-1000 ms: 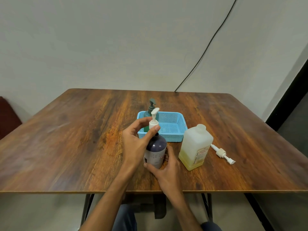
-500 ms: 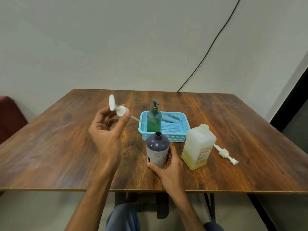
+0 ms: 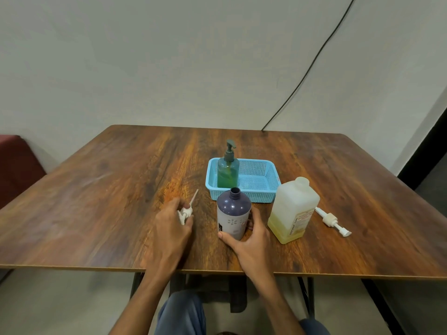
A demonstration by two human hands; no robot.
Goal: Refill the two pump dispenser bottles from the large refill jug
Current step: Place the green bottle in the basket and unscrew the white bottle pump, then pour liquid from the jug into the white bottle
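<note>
Dark purple round plastic bottle [image 3: 233,213] stands upright near the front-centre of the wooden tabletop [image 3: 96,201], neck open, no pump on it. R hand [image 3: 252,243] grips it low down from the near-right side: thumb across the front of the base, fingers wrapped round the right side.

L hand [image 3: 169,235] is down at the tabletop just left of the purple bottle, not touching it. Its fingers are curled round a white plastic pump head [image 3: 185,212]. The pump's thin dip tube sticks out past the fingertips, pointing away and to the right. The hand is a bit blurred, so exact finger placement is unclear.

Behind the purple bottle sits a light blue perforated plastic basket [image 3: 261,195]. A green translucent pump bottle w/ dark pump [image 3: 227,174] stands upright in the basket's left end.

Large translucent white refill jug [image 3: 294,206] stands upright just right of the R hand, apart from it, cap off, w/ yellowish liquid in its lower part. A second white pump w/ beige collar [image 3: 332,221] lies flat on the tabletop just right of the jug.

Bkgd: a black cable [image 3: 314,61] runs down the pale wall, and a dark red cushion [image 3: 14,165] sits at far left.
</note>
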